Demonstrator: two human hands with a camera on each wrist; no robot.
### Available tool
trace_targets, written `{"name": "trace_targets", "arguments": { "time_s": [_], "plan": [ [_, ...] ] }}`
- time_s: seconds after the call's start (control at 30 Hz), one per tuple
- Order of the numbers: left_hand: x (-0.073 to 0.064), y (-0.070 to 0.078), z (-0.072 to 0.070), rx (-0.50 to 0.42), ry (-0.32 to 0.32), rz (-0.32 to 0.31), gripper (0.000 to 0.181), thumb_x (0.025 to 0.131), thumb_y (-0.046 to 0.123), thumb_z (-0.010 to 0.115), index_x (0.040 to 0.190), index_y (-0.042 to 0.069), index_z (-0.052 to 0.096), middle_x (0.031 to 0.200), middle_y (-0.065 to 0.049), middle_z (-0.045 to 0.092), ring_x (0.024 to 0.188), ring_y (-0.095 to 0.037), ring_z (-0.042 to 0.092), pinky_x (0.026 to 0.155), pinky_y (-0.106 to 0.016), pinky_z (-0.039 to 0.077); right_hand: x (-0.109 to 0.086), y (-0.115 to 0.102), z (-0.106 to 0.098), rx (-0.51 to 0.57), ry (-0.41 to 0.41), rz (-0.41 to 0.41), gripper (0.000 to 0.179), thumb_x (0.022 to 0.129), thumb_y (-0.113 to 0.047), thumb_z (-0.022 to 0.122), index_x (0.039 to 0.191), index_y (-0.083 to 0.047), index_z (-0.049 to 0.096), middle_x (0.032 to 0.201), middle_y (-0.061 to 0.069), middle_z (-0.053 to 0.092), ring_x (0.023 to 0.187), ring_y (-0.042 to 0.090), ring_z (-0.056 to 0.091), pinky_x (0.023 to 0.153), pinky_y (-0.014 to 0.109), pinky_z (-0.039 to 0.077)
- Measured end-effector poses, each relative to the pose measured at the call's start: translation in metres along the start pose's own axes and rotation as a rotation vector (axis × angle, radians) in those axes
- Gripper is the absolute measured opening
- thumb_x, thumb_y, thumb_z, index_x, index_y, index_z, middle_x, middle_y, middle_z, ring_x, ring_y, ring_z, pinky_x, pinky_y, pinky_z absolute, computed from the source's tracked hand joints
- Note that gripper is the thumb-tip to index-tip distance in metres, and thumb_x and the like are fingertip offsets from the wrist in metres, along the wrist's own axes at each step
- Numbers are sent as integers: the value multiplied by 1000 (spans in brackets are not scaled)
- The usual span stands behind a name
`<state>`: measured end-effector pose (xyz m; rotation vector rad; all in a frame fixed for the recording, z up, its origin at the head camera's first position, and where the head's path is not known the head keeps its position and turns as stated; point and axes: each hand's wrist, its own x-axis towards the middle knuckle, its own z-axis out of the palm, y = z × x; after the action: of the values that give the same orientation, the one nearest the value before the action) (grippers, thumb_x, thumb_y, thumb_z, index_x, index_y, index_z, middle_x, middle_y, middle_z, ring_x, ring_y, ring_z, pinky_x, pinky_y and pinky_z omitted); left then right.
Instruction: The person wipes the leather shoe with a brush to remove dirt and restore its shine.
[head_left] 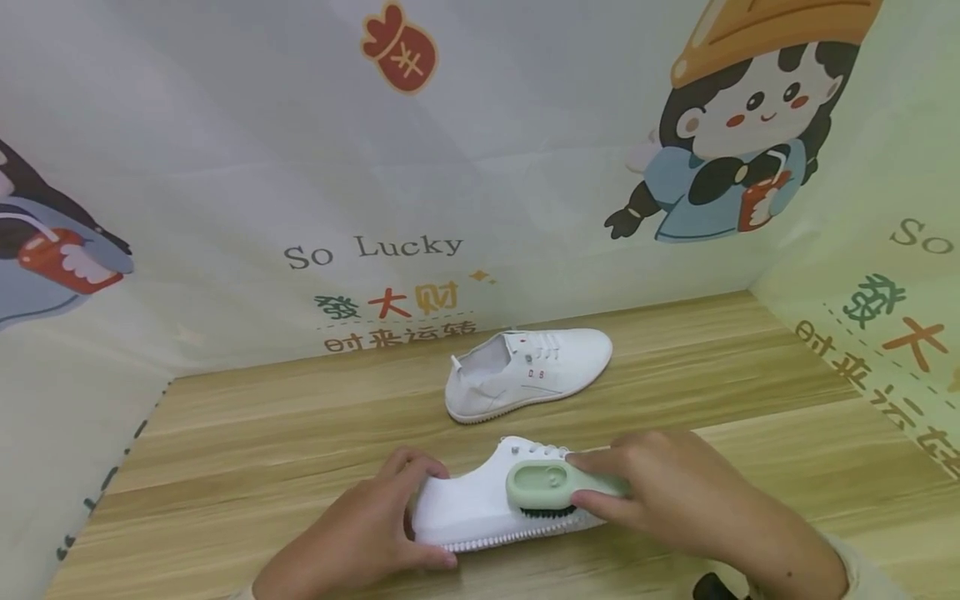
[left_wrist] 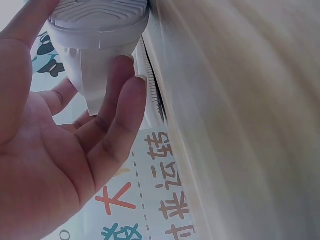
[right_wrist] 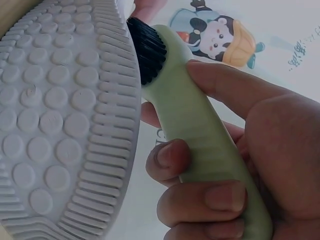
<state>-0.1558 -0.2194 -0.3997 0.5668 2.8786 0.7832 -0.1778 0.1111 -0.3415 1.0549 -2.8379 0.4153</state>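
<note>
A white shoe point(head_left: 472, 504) lies tipped on its side, its ribbed sole edge toward the front. My left hand point(head_left: 375, 517) grips it by the heel; in the left wrist view the fingers point(left_wrist: 120, 115) curl round the heel point(left_wrist: 95, 55). My right hand point(head_left: 667, 492) holds a light green brush point(head_left: 543, 486) by its handle, with the dark bristles against the shoe's side. In the right wrist view the fingers wrap the brush handle point(right_wrist: 200, 135), and the bristles point(right_wrist: 147, 50) meet the shoe beside its studded sole point(right_wrist: 55, 110). The toe is hidden behind my right hand.
A second white shoe point(head_left: 536, 371) stands upright farther back, toe to the right. The wood-patterned surface point(head_left: 300, 433) ends at a printed backdrop point(head_left: 487, 167) behind and at both sides. A dark object point(head_left: 712, 587) shows at the bottom edge, near my right forearm.
</note>
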Motion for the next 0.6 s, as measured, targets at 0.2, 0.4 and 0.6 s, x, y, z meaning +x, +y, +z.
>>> {"name": "trace_targets", "arguments": {
  "time_s": [0.2,0.4,0.6],
  "plan": [
    [0,0,-1,46,3,-7,76,64,62,85,123,27,52,117,16,46,75,-1,55,70,-23,47,-1,4,-4,0,5,-15,44,93,-58,61,117,-25,75,102,-6,76,78,3,63,61,30,49],
    [-1,1,-5,70,-3,-30,79,62,66,84,121,25,52,116,15,45,74,-3,55,69,-24,47,-1,4,-7,22,-7,-5,45,93,-60,59,117,-25,75,110,-9,75,94,9,70,69,34,55],
    [-1,1,-7,70,26,-21,76,63,60,87,121,24,52,114,14,44,77,-3,55,71,-23,48,0,3,-8,28,-10,22,45,93,-61,59,117,-26,75,105,-8,76,88,4,67,65,29,50]
  ]
}}
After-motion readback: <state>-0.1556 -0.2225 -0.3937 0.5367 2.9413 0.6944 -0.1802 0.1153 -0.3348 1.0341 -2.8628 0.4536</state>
